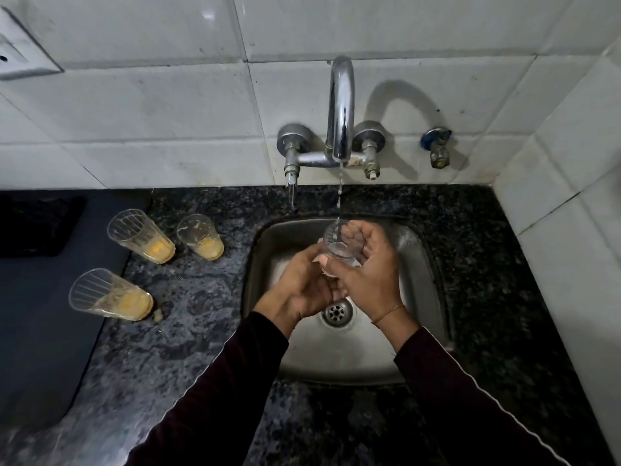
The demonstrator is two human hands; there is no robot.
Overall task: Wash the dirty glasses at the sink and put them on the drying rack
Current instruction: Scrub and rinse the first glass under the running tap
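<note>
Glass (339,245) base hidden behind gripping fingers (336,267) of both hands.

The sink (426,264) is brushed steel, dull and wet. The tap (341,105) above it is polished chrome, glossy. The tabletop (188,331) is speckled black stone with a smooth sheen. Three clear ribbed glasses (141,237) near its left edge look smeared with yellow residue. The wall tiles (168,105) are glazed white, slightly grimy.

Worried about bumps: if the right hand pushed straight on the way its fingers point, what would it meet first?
The clear glass the right hand already holds; beyond it probably the steel sink's back-left wall, though depth is unclear.
</note>
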